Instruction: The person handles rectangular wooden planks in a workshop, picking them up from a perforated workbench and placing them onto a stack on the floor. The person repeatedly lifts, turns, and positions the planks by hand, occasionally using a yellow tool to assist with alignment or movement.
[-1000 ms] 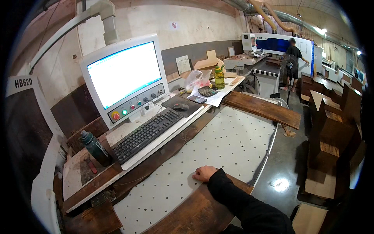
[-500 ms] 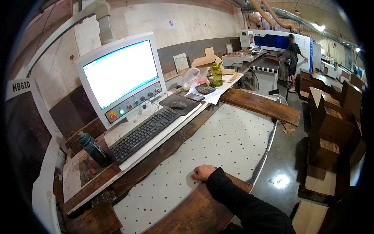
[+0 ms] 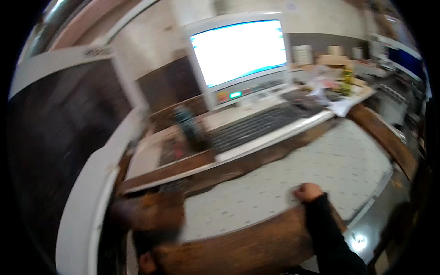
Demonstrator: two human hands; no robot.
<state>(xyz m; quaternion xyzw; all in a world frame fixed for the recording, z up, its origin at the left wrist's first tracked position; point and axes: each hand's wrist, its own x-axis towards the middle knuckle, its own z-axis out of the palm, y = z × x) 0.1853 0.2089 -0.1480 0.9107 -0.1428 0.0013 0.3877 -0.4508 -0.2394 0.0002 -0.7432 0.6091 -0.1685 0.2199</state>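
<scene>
A long dark-brown wooden board [image 3: 238, 245] lies across the near part of a pale worktable [image 3: 256, 192] dotted with small holes. My right hand [image 3: 308, 191] is curled closed at the board's far edge, towards its right end, with the black-sleeved forearm crossing over the wood. Low at the board's left end, a small blurred patch of skin looks like my left hand [image 3: 146, 263]; its fingers cannot be made out. Another brown wooden piece [image 3: 162, 211] sits at the table's left side, smeared by motion.
Beyond the table, a ledge holds a black keyboard [image 3: 256, 128], a dark bottle [image 3: 189, 126] and a lit monitor [image 3: 240, 52]. Farther right are papers and a yellow-green bottle [image 3: 347, 82]. A brown plank [image 3: 384, 140] spans the table's far right end. A white machine frame [image 3: 87, 206] rises at left.
My view has swung left, so the monitor and table sit farther right and the picture is blurred. A patch like my left hand now shows at the lower edge. My right hand stays by the board.
</scene>
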